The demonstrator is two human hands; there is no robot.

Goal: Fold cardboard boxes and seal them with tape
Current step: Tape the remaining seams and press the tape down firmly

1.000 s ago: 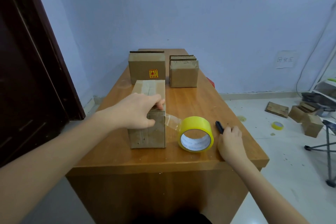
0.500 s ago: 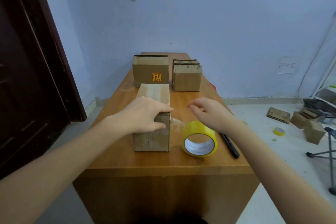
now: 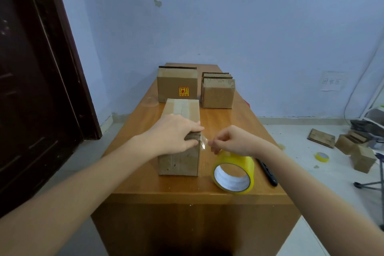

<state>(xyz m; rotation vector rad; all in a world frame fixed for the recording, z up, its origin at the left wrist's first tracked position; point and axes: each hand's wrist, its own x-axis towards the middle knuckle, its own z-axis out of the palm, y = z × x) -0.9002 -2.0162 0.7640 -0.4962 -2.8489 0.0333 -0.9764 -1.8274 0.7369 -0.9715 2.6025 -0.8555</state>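
Hands: L on box (taped), R pinching tape

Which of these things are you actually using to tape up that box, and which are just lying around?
In use:
- box, held down by the left hand
- strip of clear tape, pinched by the right hand
- yellow tape roll

Lying about:
- black cutter
- two boxes at the far end
- boxes on the floor
- small tape roll on the floor
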